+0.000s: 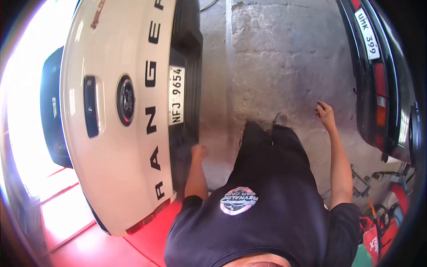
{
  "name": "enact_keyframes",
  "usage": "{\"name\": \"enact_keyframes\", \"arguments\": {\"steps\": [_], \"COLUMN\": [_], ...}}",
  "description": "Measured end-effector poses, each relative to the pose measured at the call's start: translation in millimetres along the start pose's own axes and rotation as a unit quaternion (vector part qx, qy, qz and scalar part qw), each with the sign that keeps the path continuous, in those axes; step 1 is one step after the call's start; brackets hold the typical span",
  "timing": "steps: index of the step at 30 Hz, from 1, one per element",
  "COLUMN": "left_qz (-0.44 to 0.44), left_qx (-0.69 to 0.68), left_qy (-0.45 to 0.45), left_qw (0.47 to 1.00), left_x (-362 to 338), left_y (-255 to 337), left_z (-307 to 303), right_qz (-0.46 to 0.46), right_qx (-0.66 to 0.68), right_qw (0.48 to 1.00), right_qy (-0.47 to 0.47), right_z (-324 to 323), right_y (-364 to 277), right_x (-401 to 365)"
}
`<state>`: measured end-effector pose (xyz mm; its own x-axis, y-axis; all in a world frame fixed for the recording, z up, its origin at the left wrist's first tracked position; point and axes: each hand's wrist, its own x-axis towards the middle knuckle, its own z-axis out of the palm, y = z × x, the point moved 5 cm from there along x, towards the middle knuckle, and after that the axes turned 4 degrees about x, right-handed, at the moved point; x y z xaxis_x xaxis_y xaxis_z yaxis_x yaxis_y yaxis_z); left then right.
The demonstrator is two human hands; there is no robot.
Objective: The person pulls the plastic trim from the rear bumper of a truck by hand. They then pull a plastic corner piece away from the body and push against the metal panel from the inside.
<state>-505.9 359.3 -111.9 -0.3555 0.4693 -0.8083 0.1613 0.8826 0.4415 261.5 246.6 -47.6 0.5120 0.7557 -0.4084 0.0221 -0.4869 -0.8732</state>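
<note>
My left hand (199, 152) hangs low beside the black rear bumper (192, 89) of a white pickup. It is smeared by motion, so its fingers cannot be made out, nor whether it touches the bumper. Out to the other side, my right hand (327, 116) is held over the concrete floor, away from both vehicles. Its fingers are loosely bent and apart, with dark tips, and I make out nothing in them. The pickup's tailgate (133, 155) is shut and carries large black RANGER letters and an oval badge.
A dark car (380, 89) stands on the right, its rear facing the pickup. Concrete floor (284, 66) runs between them. Behind the car at lower right lie metal stands (362, 180) and red items (373, 238). Red flooring (102, 247) shows at lower left.
</note>
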Motion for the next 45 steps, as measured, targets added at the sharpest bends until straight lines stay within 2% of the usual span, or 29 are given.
{"name": "enact_keyframes", "arguments": {"steps": [1,3,4,5,6,7,8,10,11,13,14,15,16,18,20,21,25,28,30,32,34,36,39,42,45], "left_qz": [0.033,0.063,0.224,0.313,0.349,0.382,0.365,0.454,0.494,0.516,0.51,0.512,0.515,0.504,0.505,0.508,0.534,0.528,0.477,0.464,0.454,0.414,0.425,0.407,0.418], "left_qx": [0.119,0.299,0.512,0.542,0.542,0.58,0.619,0.648,0.649,0.666,0.691,0.71,0.71,0.787,0.798,0.805,0.8,0.797,0.805,0.809,0.812,0.822,0.823,0.823,0.82], "left_qy": [-0.044,-0.061,-0.029,-0.021,0.01,0.024,0.049,0.08,0.096,0.123,0.13,0.14,0.136,0.097,0.069,0.053,0.029,-0.017,-0.04,-0.041,-0.033,-0.057,-0.06,-0.051,-0.038], "left_qw": [0.991,0.95,0.829,0.78,0.765,0.719,0.693,0.606,0.571,0.524,0.496,0.463,0.461,0.343,0.32,0.302,0.271,0.293,0.351,0.358,0.364,0.387,0.372,0.394,0.389], "left_x": [1,12,19,10,-8,-27,-43,-23,-12,19,32,42,47,61,77,83,100,95,87,84,88,99,90,75,68], "left_y": [34,112,165,214,263,316,364,445,484,555,581,613,644,676,689,692,690,696,702,706,715,715,717,720,717], "left_z": [32,100,133,169,200,231,258,296,311,329,332,341,345,350,353,355,362,371,379,385,389,388,390,383,371], "right_qz": [0.009,0.051,0.084,0.116,0.147,0.199,0.251,0.39,0.399,0.449,0.464,0.44,0.411,0.338,0.326,0.301,0.25,0.25,0.269,0.279,0.343,0.371,0.388,0.402,0.388], "right_qx": [0.005,-0.086,-0.1,-0.114,-0.113,-0.106,-0.099,-0.053,-0.053,0.015,0.008,0.039,0.073,0.075,0.087,0.087,0.057,0.082,0.097,0.117,0.113,0.126,0.097,0.117,0.089], "right_qw": [1.0,0.995,0.991,0.987,0.982,0.974,0.963,0.919,0.914,0.887,0.88,0.891,0.902,0.933,0.936,0.946,0.965,0.96,0.951,0.943,0.92,0.909,0.91,0.906,0.916], "right_qy": [0.004,0.005,-0.006,-0.016,-0.028,-0.029,-0.03,0.038,0.037,0.106,0.101,0.105,0.113,0.096,0.098,0.082,0.063,0.099,0.116,0.137,0.154,0.142,0.109,0.066,0.043], "right_z": [-6,-13,-15,-16,-19,-24,-23,-19,-12,0,8,22,37,63,90,99,109,91,83,70,67,70,74,71,46], "right_y": [18,83,112,145,202,215,220,215,202,169,151,131,112,60,2,-6,-33,-63,-62,-54,-30,-19,-22,-21,-29], "right_x": [1,-7,-18,-35,-52,-75,-96,-124,-133,-135,-139,-121,-95,-47,4,25,86,100,99,97,87,83,94,129,189]}}
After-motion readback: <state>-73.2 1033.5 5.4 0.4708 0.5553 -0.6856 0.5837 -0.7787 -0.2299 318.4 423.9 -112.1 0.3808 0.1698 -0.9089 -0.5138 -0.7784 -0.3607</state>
